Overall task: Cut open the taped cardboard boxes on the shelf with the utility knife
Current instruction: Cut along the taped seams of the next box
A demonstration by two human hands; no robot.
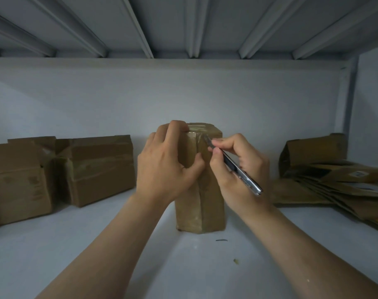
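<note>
Midway along the shelf (97,244), my left hand (162,162) clasps the upright taped box (211,208) to steady it while my right hand (250,156) pinches the utility knife (233,167) like a pen, blade tip at the top of the tape seam (200,190), presumably to slice downward.

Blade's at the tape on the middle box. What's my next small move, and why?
Probably draw the utility knife, held in the right hand, down the taped seam of the upright box, steering clear of the left thumb beside it. The tip sits on the seam near the top, and the left hand grips the box.
</note>
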